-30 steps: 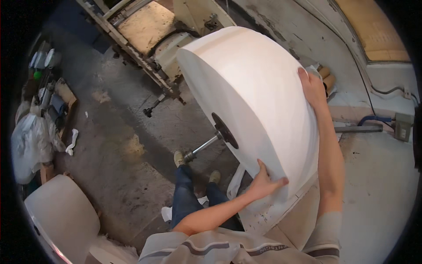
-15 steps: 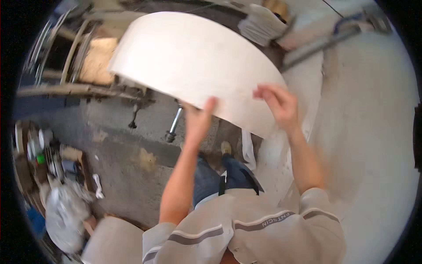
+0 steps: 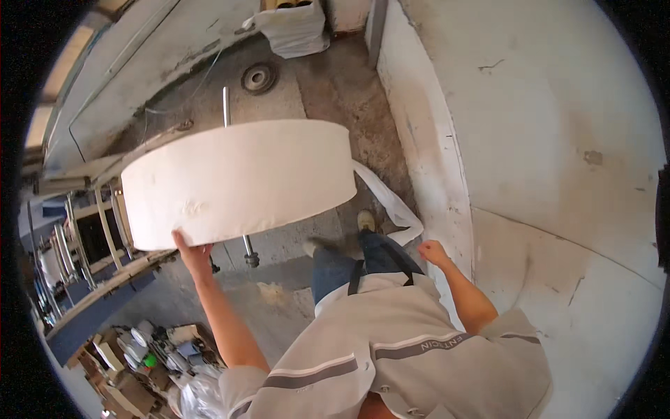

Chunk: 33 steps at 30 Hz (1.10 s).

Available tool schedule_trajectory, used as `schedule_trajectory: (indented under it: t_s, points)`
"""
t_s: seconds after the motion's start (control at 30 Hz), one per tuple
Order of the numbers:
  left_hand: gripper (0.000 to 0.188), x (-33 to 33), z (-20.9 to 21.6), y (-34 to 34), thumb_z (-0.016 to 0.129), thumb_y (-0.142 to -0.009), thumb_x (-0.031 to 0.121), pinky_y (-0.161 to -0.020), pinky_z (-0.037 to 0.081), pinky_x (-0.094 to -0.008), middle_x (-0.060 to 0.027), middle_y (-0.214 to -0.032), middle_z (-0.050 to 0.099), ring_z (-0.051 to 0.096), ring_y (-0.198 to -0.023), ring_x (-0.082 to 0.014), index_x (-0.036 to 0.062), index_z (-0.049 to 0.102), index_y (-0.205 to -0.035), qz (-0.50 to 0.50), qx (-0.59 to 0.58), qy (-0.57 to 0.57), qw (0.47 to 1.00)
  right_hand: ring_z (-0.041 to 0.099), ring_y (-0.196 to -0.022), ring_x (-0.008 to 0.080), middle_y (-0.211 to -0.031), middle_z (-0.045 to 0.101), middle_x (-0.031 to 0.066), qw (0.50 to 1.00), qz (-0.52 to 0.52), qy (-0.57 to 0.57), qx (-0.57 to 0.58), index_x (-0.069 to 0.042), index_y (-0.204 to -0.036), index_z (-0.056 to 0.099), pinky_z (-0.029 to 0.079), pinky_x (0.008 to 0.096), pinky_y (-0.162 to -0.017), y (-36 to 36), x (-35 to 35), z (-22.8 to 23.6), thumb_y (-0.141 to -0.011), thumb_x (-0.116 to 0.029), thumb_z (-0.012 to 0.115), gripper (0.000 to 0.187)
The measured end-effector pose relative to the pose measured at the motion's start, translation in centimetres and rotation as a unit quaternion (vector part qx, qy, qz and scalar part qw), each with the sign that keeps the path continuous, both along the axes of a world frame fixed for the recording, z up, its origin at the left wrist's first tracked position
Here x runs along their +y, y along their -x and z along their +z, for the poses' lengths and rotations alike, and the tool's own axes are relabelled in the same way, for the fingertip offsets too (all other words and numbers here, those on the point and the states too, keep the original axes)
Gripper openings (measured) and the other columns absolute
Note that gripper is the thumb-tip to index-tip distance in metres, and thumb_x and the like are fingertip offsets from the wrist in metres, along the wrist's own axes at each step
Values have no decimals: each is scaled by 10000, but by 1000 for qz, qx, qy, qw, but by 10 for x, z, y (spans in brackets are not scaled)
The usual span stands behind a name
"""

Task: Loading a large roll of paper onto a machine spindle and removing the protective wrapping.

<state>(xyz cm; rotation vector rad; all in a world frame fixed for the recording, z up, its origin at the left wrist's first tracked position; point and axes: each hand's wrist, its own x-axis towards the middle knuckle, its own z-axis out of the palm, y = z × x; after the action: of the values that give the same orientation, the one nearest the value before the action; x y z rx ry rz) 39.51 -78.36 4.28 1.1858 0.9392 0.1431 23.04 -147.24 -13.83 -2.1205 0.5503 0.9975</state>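
Going by a clock laid flat round the person, twelve straight ahead, the big white roll (image 3: pixel 244 181) sits at about eleven, its broad curved face turned up toward us. There is a small roughened patch on that face, over toward its left end. A metal rod (image 3: pixel 226 105) pokes out on the far side, and its other end shows on the near side, tipped with a dark collar (image 3: pixel 251 260). From here I can't tell what bears the roll's weight.

The left hand (image 3: pixel 194 257) is at ten o'clock, partly open at the roll's near edge: thumb laid on the curved face, fingers bent at the rim. How hard it presses, I can't tell. The right hand (image 3: pixel 434 253) is between twelve and one, apart from the roll, curled into a loose fist; its inside is hidden, so I can't tell whether anything is in it. It's near a big pale panel (image 3: pixel 551 160) that fills the one and two o'clock side.

At twelve, a crumpled white strip (image 3: pixel 391 202) runs from beside the roll's right end. Beyond the roll, toward eleven, a round dark disc (image 3: pixel 259 78) lies on the floor near a white bag (image 3: pixel 296 33). A metal frame (image 3: pixel 105 227) stands between nine and ten.
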Motion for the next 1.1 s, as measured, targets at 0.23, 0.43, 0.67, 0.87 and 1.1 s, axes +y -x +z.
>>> schedule_trajectory:
  t_s: [0.23, 0.43, 0.67, 0.87, 1.1]
  points:
    - [910, 7, -7, -1, 477, -861, 761, -1063, 379, -474, -90, -1490, 457, 462, -1342, -292, 158, 336, -1529, 46, 54, -40, 997, 658, -694, 156, -821, 697, 77, 978, -161, -107, -82, 26, -1043, 675, 524, 301, -650, -111, -7, -6, -941, -230, 645, 278]
    - [857, 21, -32, -3, 449, -930, 683, -1064, 411, -468, -132, -1449, 488, 473, -1325, -311, 47, 361, -1498, 82, -49, -19, 995, 666, -830, 128, -970, 700, 60, 970, -121, -198, -78, -27, -1142, 650, 533, 278, -706, -261, 36, -1, -990, -299, 611, 314]
    - [741, 19, -32, 26, 488, -969, 578, -1080, 405, -417, -118, -1426, 516, 494, -1303, -273, 47, 393, -1477, 169, -85, 6, 982, 671, -793, 128, -903, 703, 55, 974, 115, -183, -67, 10, -1110, 660, 544, 279, -729, -438, 106, 7, -970, -238, 650, 285]
    - [719, -5, -16, 31, 601, -937, 516, -1096, 365, -369, -90, -1423, 522, 510, -1277, -232, 11, 459, -1429, 329, 14, -23, 944, 661, -796, 143, -888, 701, 64, 949, 258, -170, -59, 21, -1096, 661, 534, 280, -717, -590, 123, 9, -985, -241, 595, 292]
    - [608, -12, -13, 10, 664, -929, 450, -873, 500, -299, -70, -1160, 654, 637, -1019, -163, -35, 568, -1283, 307, 17, -72, 949, 634, -681, 130, -824, 689, 63, 918, 368, -143, -18, -9, -975, 683, 523, 271, -631, -722, 159, 27, -977, -267, 611, 268]
